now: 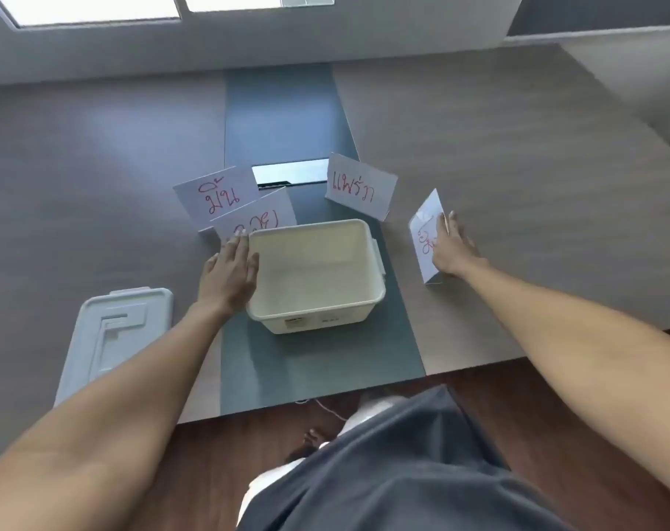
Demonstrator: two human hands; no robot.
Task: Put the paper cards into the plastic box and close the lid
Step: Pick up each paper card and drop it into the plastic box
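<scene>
An open cream plastic box (368,285) stands on the dark strip of the table, with nothing inside. Its pale lid (115,331) lies flat to the left. Folded white paper cards with red writing stand around the box: one at the back left (214,197), one just in front of it (260,220), one at the back right (360,185), and one to the right (425,239). My left hand (230,274) rests flat against the box's left side, fingers reaching the nearer left card. My right hand (452,247) grips the right card.
The table (517,166) has a dark centre strip (283,116) with a cable slot (287,172) behind the box. The table's near edge runs just before my body, with wooden floor (226,454) below. A wall stands at the back.
</scene>
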